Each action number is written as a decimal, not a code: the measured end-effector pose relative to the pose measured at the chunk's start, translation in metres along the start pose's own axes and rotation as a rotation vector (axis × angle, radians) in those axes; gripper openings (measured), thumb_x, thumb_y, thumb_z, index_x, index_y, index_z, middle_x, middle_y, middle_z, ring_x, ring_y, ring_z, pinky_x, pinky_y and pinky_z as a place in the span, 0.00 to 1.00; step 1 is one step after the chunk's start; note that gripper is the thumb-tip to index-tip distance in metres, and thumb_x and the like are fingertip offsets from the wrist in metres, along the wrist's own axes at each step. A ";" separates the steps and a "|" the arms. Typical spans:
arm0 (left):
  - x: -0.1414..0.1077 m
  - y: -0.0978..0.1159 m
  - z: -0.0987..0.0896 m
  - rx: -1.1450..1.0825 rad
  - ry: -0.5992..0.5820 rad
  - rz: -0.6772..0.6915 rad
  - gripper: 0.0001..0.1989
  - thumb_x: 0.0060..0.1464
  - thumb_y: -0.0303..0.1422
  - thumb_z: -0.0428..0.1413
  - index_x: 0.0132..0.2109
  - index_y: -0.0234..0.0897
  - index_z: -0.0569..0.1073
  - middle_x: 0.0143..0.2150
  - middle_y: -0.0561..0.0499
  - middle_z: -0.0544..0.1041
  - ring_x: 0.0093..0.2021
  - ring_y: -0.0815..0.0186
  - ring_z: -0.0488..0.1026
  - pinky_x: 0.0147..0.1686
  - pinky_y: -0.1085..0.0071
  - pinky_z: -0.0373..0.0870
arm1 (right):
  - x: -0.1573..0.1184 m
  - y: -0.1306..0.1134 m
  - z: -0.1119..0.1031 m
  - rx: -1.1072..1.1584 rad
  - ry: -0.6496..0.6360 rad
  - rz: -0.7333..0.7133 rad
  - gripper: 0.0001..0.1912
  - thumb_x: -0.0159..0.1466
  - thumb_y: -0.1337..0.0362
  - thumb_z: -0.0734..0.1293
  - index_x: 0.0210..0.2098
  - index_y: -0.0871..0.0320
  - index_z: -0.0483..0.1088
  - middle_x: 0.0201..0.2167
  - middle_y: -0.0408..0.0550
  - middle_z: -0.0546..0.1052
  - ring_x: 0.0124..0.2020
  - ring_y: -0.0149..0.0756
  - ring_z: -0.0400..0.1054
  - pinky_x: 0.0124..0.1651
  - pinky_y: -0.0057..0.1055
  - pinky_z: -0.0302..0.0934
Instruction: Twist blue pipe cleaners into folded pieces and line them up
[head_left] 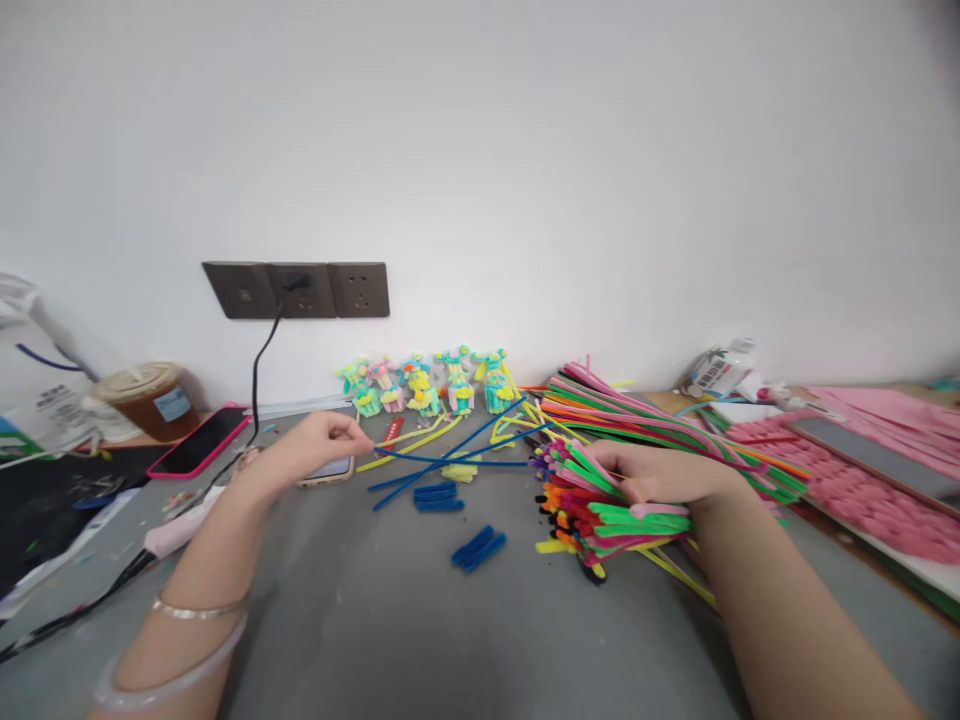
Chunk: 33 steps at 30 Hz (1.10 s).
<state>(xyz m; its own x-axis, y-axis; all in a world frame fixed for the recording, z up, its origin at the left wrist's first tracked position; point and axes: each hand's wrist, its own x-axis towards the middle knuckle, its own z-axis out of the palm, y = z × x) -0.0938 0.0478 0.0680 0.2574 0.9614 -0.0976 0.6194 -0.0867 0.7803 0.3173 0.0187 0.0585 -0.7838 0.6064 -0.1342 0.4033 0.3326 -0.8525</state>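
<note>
My left hand [319,450] pinches one end of a long blue pipe cleaner [465,461], which runs right toward the big bundle. Curled over the multicoloured bundle of pipe cleaners [592,500], my right hand [660,475] has its fingers wrapped among the strands; its fingertips are partly hidden. Two more blue pipe cleaners [397,492] cross the held one. Short cut blue pieces [438,498] lie in a group below, with another blue group [478,548] nearer me. Short yellow pieces [460,468] rest just behind them.
Several small pipe-cleaner figures [424,385] stand along the wall. A pink-cased phone [201,442], a cup of brown drink [154,400] and a cable [259,370] are at left. Another phone [330,470] lies beneath my left hand. Pink knobbly material [847,480] lies at right.
</note>
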 end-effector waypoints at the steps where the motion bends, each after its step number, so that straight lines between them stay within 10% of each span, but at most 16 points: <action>1: 0.000 -0.002 -0.002 0.041 -0.068 -0.004 0.14 0.40 0.43 0.63 0.27 0.35 0.77 0.20 0.56 0.67 0.21 0.69 0.60 0.22 0.76 0.52 | 0.000 0.000 0.000 -0.003 -0.001 0.019 0.42 0.51 0.32 0.63 0.44 0.64 0.73 0.39 0.48 0.71 0.40 0.45 0.61 0.42 0.32 0.58; 6: -0.007 0.020 0.006 0.082 -0.042 0.132 0.15 0.46 0.44 0.60 0.35 0.36 0.77 0.19 0.60 0.57 0.20 0.71 0.55 0.21 0.76 0.49 | 0.003 -0.006 0.003 -0.016 -0.012 0.089 0.38 0.50 0.36 0.68 0.45 0.63 0.74 0.38 0.47 0.71 0.39 0.44 0.62 0.42 0.32 0.59; 10: -0.027 0.068 0.046 -0.023 -0.212 0.340 0.11 0.52 0.40 0.57 0.32 0.36 0.77 0.21 0.59 0.56 0.23 0.71 0.56 0.23 0.76 0.52 | 0.005 -0.008 0.005 0.061 -0.026 0.083 0.44 0.47 0.33 0.68 0.48 0.63 0.74 0.37 0.48 0.72 0.38 0.44 0.64 0.42 0.33 0.60; 17: -0.039 0.092 0.110 -0.115 -0.060 0.547 0.05 0.54 0.31 0.57 0.36 0.38 0.78 0.24 0.58 0.60 0.25 0.71 0.59 0.27 0.75 0.55 | 0.007 -0.017 0.006 0.054 -0.081 0.043 0.51 0.45 0.27 0.62 0.48 0.66 0.73 0.40 0.52 0.73 0.39 0.45 0.65 0.44 0.34 0.60; 33: -0.035 0.096 0.120 -0.079 0.019 0.592 0.04 0.53 0.28 0.58 0.36 0.38 0.77 0.24 0.57 0.62 0.26 0.71 0.62 0.27 0.75 0.57 | 0.009 -0.012 0.008 0.121 -0.100 0.097 0.47 0.43 0.30 0.67 0.46 0.64 0.74 0.38 0.50 0.74 0.39 0.45 0.66 0.41 0.34 0.63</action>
<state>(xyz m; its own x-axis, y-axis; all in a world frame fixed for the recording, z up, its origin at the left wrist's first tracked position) 0.0455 -0.0260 0.0726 0.5282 0.7599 0.3789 0.3176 -0.5907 0.7418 0.3020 0.0145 0.0638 -0.7898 0.5541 -0.2630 0.4242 0.1836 -0.8868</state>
